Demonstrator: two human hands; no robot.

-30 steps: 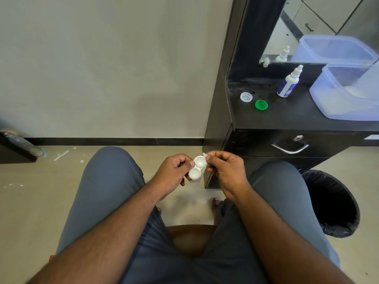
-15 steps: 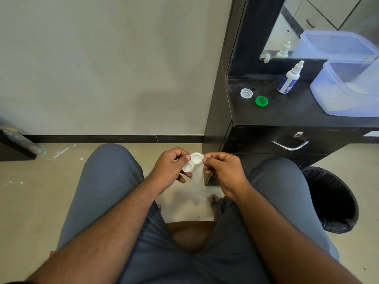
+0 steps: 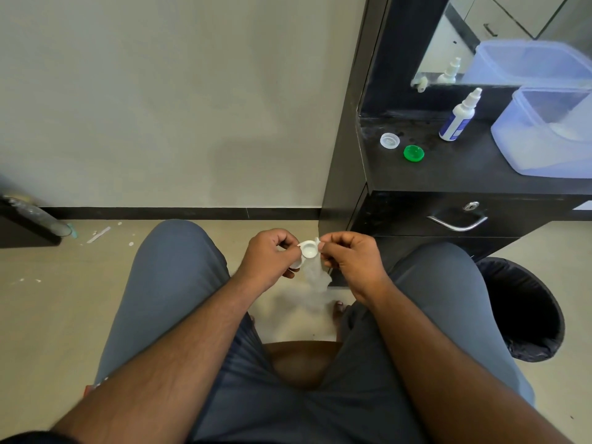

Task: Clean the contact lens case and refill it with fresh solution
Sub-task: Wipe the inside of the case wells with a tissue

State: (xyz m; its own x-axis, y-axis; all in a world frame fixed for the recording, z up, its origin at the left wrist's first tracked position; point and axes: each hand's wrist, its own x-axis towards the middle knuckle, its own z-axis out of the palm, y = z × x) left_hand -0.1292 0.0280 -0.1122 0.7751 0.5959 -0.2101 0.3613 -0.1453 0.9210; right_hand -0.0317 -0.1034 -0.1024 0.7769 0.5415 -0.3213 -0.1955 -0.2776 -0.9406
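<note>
A second ago my left hand [image 3: 267,256] showed me both wells of the case [image 3: 308,252]; now I have tipped it, so one well faces me and the other is mostly tucked behind my fingers, low by my palm; my left fingers are curled round that lower end. My right hand [image 3: 350,256] has kept its pinch at the case's upper right edge, thumb and forefinger together on a scrap of tissue [image 3: 315,277] that trails down between my knees; whether the tissue is inside the well, I cannot tell. I take this as wiping one well dry, with the other still to do; the refill has not begun.

The case sits in the air over my lap, well apart from the counter [image 3: 464,177]. Up there stand the solution bottle [image 3: 456,118], a clear cap [image 3: 389,141] and a green cap [image 3: 414,153] just beside each other, and a plastic tub [image 3: 544,136] to the right; a bin [image 3: 525,309] is by my right knee. Nothing blocks the reach to the bottle, but both hands are busy; one must let go first, and the loose tissue could snag or drop.
</note>
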